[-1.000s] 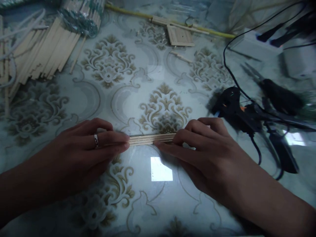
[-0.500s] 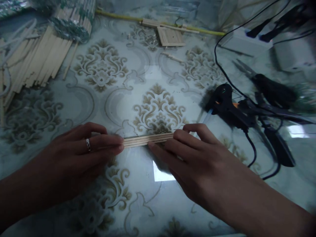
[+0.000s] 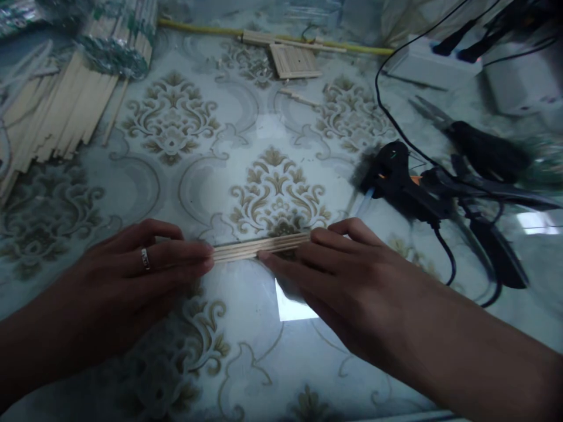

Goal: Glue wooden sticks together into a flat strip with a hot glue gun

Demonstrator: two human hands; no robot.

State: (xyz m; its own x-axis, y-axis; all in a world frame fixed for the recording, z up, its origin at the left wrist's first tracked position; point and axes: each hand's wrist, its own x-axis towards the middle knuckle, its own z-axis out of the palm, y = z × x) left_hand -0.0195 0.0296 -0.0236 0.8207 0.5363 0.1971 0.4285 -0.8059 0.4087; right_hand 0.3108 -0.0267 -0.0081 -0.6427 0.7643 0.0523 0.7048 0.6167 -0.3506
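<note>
Several thin wooden sticks [image 3: 246,249] lie side by side in a narrow strip on the patterned tabletop. My left hand [image 3: 149,272], with a ring on one finger, is closed on the strip's left end. At the other end, my right hand [image 3: 347,266] grips the strip, its thumb against the near edge and its fingers over the far side. My fingers cover both ends of the sticks. A black glue gun [image 3: 402,181] with a translucent glue stick rests to the right of my right hand.
Loose sticks [image 3: 70,105] and a plastic-wrapped stick bundle [image 3: 116,41] lie at the back left. A small square stick panel [image 3: 295,61] sits at the back by a yellow rod [image 3: 197,27]. Pliers [image 3: 475,140], black cables and a white power strip [image 3: 433,61] occupy the right.
The whole view has shifted slightly, with the table things appearing a little further left. Both hands keep their hold on the strip of sticks.
</note>
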